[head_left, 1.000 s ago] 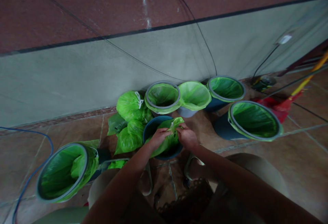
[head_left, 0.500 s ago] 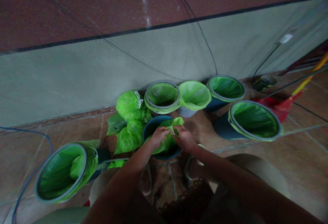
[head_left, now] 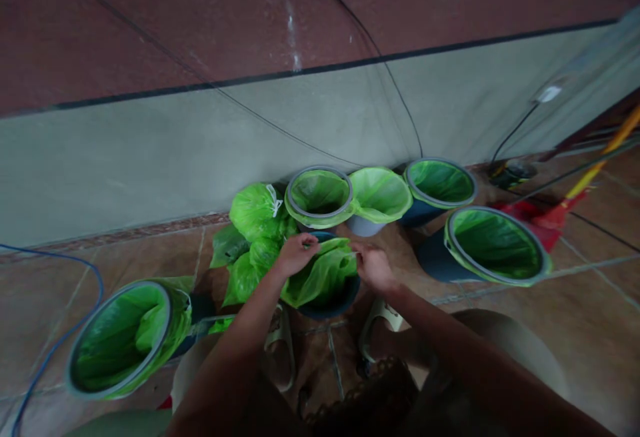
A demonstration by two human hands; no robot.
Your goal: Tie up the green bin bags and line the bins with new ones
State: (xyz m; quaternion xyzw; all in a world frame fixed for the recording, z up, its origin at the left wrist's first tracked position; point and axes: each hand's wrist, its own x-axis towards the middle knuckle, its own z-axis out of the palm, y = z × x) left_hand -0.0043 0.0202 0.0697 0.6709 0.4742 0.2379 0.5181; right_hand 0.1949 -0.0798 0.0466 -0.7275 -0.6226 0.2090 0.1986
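Observation:
Between my feet stands a dark blue bin (head_left: 325,312), with a thin green garbage bag (head_left: 320,277) bunched in its mouth and its top edge raised. My left hand (head_left: 299,254) is closed at the bag's upper left edge, fingertips pinched. At the upper right edge my right hand (head_left: 376,268) grips the bag too, knuckles up, with a bit of white at its fingertips. Whether that white is a drawstring I cannot make out. Left of the bin lie tied green bags (head_left: 257,210), one with a white knot.
Green-lined bins stand along the wall: a grey-rimmed bin (head_left: 320,214), a pale bin (head_left: 367,227) and a blue bin (head_left: 417,214). Another lined bin (head_left: 440,257) tilts at right, near a red dustpan (head_left: 540,217). At left a lined bin (head_left: 83,384) lies tipped by a blue cable (head_left: 100,284).
My hands have moved apart, left hand leftward and right hand rightward. The bag's gathered top has spread wider between them. The view has tilted up slightly.

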